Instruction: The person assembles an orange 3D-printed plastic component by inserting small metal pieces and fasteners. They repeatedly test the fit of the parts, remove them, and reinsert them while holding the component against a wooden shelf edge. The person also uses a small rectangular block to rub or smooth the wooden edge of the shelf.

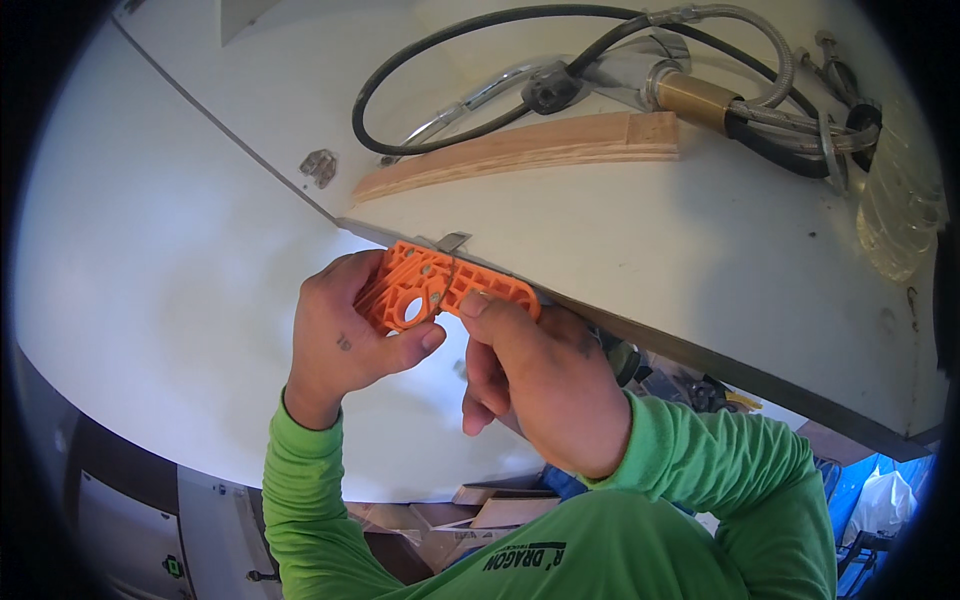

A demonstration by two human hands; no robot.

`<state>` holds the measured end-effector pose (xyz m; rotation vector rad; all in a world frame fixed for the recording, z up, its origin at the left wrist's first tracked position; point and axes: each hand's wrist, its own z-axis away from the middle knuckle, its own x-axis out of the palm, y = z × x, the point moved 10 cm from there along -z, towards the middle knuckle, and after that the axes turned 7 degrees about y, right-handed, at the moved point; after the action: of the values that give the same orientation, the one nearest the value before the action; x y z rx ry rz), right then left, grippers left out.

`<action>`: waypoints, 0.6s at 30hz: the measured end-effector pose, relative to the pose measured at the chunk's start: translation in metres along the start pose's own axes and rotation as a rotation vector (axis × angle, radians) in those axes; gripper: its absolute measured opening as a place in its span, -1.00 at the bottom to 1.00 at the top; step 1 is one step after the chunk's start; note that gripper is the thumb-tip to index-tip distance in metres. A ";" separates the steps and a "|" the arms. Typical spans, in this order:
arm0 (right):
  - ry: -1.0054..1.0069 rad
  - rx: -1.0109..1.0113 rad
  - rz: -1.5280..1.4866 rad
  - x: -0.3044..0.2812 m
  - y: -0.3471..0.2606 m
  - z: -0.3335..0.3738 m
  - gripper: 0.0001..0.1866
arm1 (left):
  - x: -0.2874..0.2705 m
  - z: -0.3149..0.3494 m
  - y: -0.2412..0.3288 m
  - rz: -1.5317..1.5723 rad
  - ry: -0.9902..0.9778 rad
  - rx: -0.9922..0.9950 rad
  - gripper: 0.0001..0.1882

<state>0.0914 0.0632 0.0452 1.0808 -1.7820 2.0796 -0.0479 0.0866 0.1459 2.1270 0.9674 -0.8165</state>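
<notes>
An orange plastic edge-band trimmer (492,287), ribbed and with a round opening in its left part, sits against the near edge of a white panel (620,235). My left hand (345,335) grips its left end, thumb below the opening and fingers behind. My right hand (550,370) holds the other end, thumb pressed on the ribbed face; some of its fingers are curled below. A small grey flat piece (455,242) sticks up over the panel edge behind the trimmer. What lies between the trimmer and the edge is hidden.
On the panel lie a curved wooden strip (520,155) and a faucet (620,75) with a black hose and braided lines. A clear ribbed plastic item (897,215) is at the right. Wood offcuts (515,510) lie below, beside a white surface (180,300) at left.
</notes>
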 end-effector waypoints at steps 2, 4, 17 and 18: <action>0.009 -0.014 0.033 -0.004 -0.004 0.002 -0.42 | 0.002 -0.001 0.003 0.009 0.003 -0.007 -0.16; 0.014 -0.045 0.068 -0.007 -0.008 0.004 -0.44 | 0.004 -0.003 0.007 -0.015 0.000 0.005 -0.16; 0.012 -0.078 0.062 -0.012 -0.017 0.008 -0.57 | 0.006 -0.010 0.024 -0.042 -0.017 0.024 -0.19; 0.008 -0.073 0.076 -0.014 -0.016 0.009 -0.57 | 0.008 -0.009 0.023 -0.038 -0.017 0.032 -0.19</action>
<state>0.1142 0.0637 0.0491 0.9996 -1.9077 2.0396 -0.0226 0.0849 0.1525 2.1306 0.9952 -0.8727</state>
